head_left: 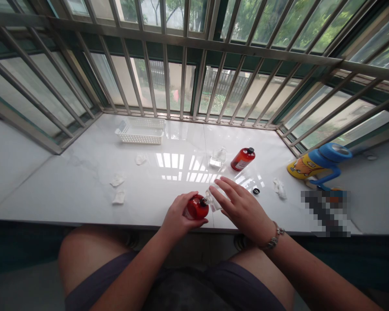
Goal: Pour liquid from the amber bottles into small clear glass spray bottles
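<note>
Sitting before a wide white marble desk [84, 181] set in a barred window bay, the person works close to the near edge, with both knees showing below it. At the far left of the desk stands a white plastic basket [140, 130], and at the far right lies a blue and yellow kettle-like jug [317, 164] on its side, near a blurred patch that cannot be read. Well apart from the hands, toward the window, a second red bottle [243, 158] lies tilted beside a small clear bottle [218, 157]. The left hand [178, 218] is closed around a red bottle [197, 207], held tipped so that its long axis points to the right, with the mouth toward the other hand. The right hand [243, 207] is wrapped with bent fingers over a small clear container [214, 199], just to the right of the red bottle; the two mouths seem to meet or almost meet, but I cannot tell if they touch. Most of the clear container is hidden under the fingers, so its shape is hard to make out. A small black cap [256, 190] lies on the desk just beyond the right hand, and crumpled white tissues [117, 180] are scattered at the left and right.
</note>
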Demonstrator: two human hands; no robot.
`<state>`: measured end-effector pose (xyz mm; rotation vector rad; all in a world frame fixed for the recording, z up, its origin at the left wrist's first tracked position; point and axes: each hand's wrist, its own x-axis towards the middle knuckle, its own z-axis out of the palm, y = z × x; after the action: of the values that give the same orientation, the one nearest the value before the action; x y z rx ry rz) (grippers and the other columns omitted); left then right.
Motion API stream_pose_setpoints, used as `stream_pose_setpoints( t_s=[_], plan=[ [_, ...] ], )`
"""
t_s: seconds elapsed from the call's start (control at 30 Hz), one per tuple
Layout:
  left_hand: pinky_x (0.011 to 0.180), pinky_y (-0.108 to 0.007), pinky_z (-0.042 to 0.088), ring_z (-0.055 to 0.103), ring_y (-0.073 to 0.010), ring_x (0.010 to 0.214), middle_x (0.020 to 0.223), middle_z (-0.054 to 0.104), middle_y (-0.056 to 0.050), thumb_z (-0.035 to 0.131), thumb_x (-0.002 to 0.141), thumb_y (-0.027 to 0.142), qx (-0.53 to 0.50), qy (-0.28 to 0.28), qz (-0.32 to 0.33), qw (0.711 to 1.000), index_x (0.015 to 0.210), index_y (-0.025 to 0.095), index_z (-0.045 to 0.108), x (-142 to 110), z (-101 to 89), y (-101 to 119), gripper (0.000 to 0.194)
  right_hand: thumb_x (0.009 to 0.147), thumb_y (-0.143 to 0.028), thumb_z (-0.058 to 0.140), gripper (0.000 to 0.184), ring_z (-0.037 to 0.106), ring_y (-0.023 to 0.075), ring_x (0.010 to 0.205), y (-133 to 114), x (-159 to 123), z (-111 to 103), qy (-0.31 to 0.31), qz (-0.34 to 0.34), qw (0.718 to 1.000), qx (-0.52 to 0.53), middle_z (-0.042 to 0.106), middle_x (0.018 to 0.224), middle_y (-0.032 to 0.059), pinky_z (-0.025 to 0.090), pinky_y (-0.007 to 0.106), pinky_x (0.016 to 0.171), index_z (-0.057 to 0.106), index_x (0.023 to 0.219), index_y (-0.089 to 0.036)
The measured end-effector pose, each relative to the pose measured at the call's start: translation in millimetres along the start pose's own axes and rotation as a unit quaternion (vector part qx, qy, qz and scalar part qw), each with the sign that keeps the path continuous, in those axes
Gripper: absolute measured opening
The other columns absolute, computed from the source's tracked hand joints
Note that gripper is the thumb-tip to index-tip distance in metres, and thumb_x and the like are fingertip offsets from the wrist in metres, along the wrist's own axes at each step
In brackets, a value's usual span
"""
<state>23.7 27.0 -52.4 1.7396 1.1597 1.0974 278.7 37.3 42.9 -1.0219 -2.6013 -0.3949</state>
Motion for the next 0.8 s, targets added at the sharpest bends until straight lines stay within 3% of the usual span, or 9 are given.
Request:
stream_pose_setpoints(
  t_s=[0.8],
  plan=[
    [0.110, -0.047, 0.056, 0.069, -0.0296, 0.122, 0.135, 0.071, -0.006, 0.103, 0.069, 0.035, -0.001, 0.001, 0.001, 1.000, 0.146, 0.035, 0.060, 0.5, -0.4, -0.6, 0.088, 0.098, 0.000, 0.055, 0.055, 0.058, 0.0394, 0.142, 1.6, 6.7, -5.5, 0.007, -0.024, 0.999, -0.033, 0.063, 0.150, 0.0207, 0.062, 0.055, 0.105, 0.058, 0.151, -0.014]
  ],
)
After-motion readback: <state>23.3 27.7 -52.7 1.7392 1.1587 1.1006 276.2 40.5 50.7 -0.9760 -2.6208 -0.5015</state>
